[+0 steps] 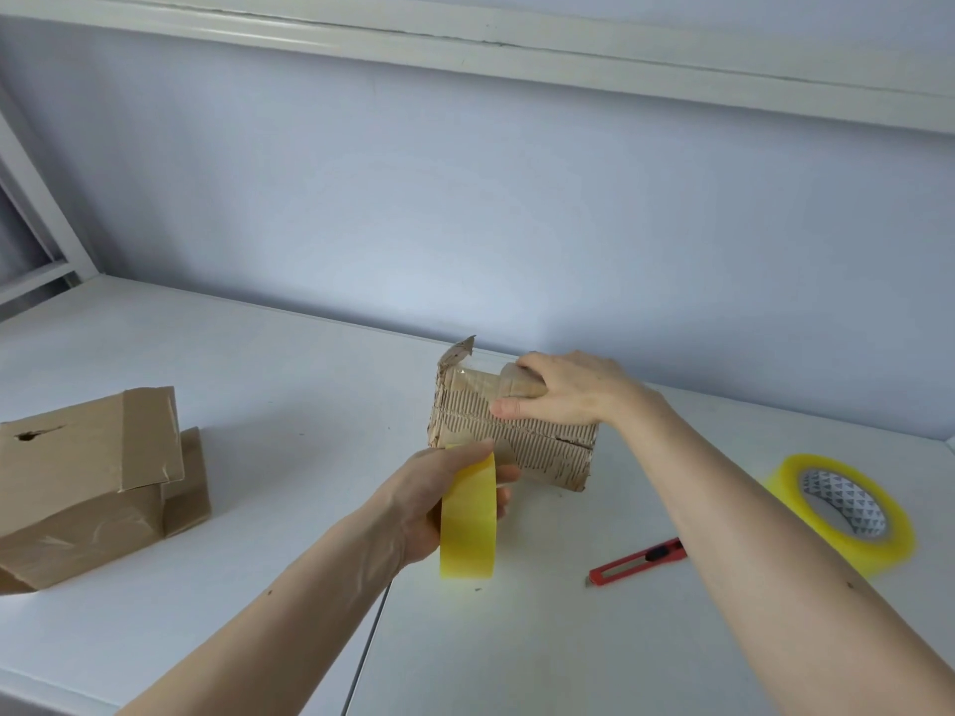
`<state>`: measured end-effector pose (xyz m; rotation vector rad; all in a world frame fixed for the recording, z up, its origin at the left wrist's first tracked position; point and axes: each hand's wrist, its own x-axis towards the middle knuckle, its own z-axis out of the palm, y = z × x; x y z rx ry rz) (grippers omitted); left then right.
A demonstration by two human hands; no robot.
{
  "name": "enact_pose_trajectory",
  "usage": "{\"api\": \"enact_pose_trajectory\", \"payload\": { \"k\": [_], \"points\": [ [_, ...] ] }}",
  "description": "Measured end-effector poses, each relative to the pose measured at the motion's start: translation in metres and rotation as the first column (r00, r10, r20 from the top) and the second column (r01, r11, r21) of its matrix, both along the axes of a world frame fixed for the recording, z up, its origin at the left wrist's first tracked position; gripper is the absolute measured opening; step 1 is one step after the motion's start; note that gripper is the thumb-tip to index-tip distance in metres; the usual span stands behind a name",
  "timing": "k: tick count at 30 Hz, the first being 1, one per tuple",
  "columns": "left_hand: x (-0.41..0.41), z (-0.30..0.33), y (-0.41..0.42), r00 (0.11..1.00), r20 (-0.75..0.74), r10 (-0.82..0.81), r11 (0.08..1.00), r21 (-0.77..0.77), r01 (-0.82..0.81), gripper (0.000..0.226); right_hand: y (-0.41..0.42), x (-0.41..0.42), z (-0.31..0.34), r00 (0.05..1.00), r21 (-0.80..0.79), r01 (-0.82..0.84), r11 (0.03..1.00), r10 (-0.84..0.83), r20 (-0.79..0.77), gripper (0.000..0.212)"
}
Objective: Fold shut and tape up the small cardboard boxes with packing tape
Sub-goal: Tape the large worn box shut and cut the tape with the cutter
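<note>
I have both forearms bare and reaching forward into view from the bottom edge. My left hand [439, 501] sits low and near the middle, wrist turned so the back of the hand faces left, fingers [509, 475] curled round a yellow roll of tape [467, 519] held on edge, thumb along its upper rim. My right arm stretches further out and crosses up from the lower right. My right hand [560, 390] lies palm-down, fingers wrapped over the top of a small cardboard box [506, 436], thumb pressed flat against its near face.
</note>
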<state>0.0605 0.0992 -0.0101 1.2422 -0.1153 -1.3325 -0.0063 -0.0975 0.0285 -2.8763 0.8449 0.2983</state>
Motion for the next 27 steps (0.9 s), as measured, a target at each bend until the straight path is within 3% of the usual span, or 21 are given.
{"api": "enact_pose_trajectory", "payload": {
  "k": [5, 8, 10, 12, 15, 21, 27],
  "points": [
    [0.001, 0.001, -0.002, 1.0, -0.004, -0.005, 1.0, -0.006, 0.005, 0.038, 0.004, 0.001, 0.0, 0.994, -0.004, -0.017, 1.0, 0.017, 0.112, 0.061],
    [0.003, 0.003, -0.004, 1.0, -0.022, 0.005, 1.0, -0.017, -0.005, 0.032, 0.016, -0.001, -0.008, 0.975, -0.127, -0.021, 0.992, 0.048, 0.217, 0.06],
    [0.005, 0.005, -0.005, 0.999, -0.045, 0.01, 1.0, -0.016, -0.011, 0.028, 0.027, -0.005, -0.025, 0.951, -0.294, 0.018, 0.956, 0.074, 0.301, 0.057],
    [0.009, 0.007, -0.005, 0.997, -0.08, -0.004, 1.0, -0.013, 0.003, 0.029, 0.033, -0.007, -0.045, 0.914, -0.449, 0.098, 0.888, 0.098, 0.393, 0.065],
    [0.012, 0.012, -0.005, 0.991, -0.122, -0.047, 0.999, -0.008, 0.046, 0.033, 0.029, -0.002, -0.058, 0.845, -0.524, 0.196, 0.829, 0.128, 0.519, 0.077],
    [0.023, 0.022, -0.004, 0.993, -0.114, -0.022, 0.998, -0.067, 0.015, 0.051, 0.009, 0.011, -0.044, 0.833, -0.533, 0.131, 0.836, 0.199, 0.516, 0.074],
    [0.021, 0.029, -0.004, 0.997, -0.078, -0.002, 0.991, -0.131, -0.008, 0.04, -0.003, 0.018, -0.036, 0.896, -0.503, 0.085, 0.86, 0.155, 0.417, 0.064]
  ]
}}
